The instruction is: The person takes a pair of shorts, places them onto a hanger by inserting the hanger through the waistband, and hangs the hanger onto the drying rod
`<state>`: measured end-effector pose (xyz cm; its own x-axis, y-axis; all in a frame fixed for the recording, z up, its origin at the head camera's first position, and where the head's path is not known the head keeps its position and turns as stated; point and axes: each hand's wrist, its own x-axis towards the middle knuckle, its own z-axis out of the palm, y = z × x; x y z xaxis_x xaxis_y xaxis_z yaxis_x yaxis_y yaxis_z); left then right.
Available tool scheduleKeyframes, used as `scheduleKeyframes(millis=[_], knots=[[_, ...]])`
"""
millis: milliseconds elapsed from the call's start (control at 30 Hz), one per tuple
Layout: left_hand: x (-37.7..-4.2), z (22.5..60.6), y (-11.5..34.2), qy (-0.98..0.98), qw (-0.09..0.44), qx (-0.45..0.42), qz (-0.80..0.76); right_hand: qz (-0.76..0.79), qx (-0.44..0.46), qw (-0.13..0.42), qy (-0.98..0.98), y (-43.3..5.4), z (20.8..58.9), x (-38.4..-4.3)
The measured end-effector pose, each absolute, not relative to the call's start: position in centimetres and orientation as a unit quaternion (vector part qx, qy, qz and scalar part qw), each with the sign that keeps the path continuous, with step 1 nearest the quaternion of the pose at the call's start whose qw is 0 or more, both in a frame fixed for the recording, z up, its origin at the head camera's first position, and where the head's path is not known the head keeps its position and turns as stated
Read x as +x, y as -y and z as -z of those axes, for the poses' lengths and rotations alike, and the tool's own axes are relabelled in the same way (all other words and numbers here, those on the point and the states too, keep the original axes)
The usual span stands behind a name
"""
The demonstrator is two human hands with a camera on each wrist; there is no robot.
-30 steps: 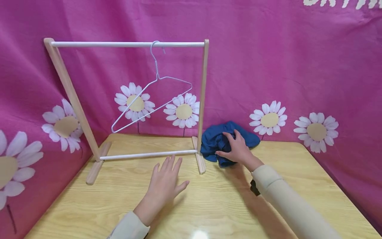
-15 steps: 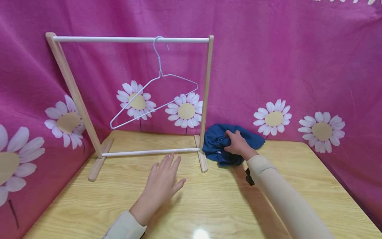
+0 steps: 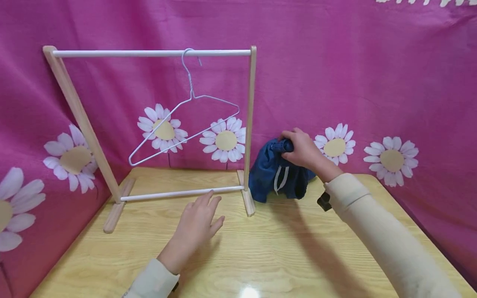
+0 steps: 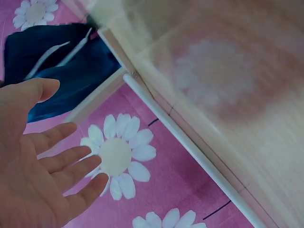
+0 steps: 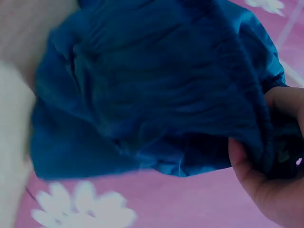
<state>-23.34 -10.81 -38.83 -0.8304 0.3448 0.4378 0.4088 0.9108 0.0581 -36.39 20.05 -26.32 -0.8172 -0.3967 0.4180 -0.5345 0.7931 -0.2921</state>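
My right hand [image 3: 304,151] grips dark blue shorts [image 3: 265,174] by their gathered elastic waistband, to the right of the rack in the head view. A white drawstring [image 3: 280,180] dangles down their front. In the right wrist view, the thumb and fingers of my right hand [image 5: 278,197] pinch the waistband edge, and the rest of the cloth hangs in folds. My left hand [image 3: 194,223] hovers palm down over the table with fingers loosely spread, fingertips overlapping the rack's lower bar in the head view. It holds nothing, as the left wrist view also shows.
A small clothes rack [image 3: 249,124] with wooden posts and white bars stands at the back left. One white wire hanger [image 3: 191,97] hangs from its top bar. The light wooden table [image 3: 238,256] meets a pink flowered cloth [image 3: 335,62] behind and at the sides.
My right hand has closed on the shorts' waistband and lifted it, so the crumpled heap now hangs and shows its drawstring. My left hand has barely moved.
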Motion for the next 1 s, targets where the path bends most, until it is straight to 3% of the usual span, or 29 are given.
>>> scheduleKeyframes(millis=[333, 500, 733, 1000], knots=[[-24.1, 37.8, 11.8, 0.951, 0.218, -0.193, 0.107, -0.23, 0.28, 0.251, 0.898, -19.1, 18.5, -32.4], [-24.2, 37.5, 11.9, 0.956, 0.204, -0.177, 0.116, -0.264, 0.276, 0.252, 0.889, -18.5, 17.0, -30.5], [-24.3, 37.4, 12.6, 0.952, 0.22, -0.173, 0.127, -0.273, 0.326, 0.223, 0.877, -17.0, 19.2, -29.6], [-24.0, 37.5, 12.7, 0.94, 0.241, -0.169, 0.173, -0.285, 0.366, 0.156, 0.872, -15.2, 26.5, -30.6]])
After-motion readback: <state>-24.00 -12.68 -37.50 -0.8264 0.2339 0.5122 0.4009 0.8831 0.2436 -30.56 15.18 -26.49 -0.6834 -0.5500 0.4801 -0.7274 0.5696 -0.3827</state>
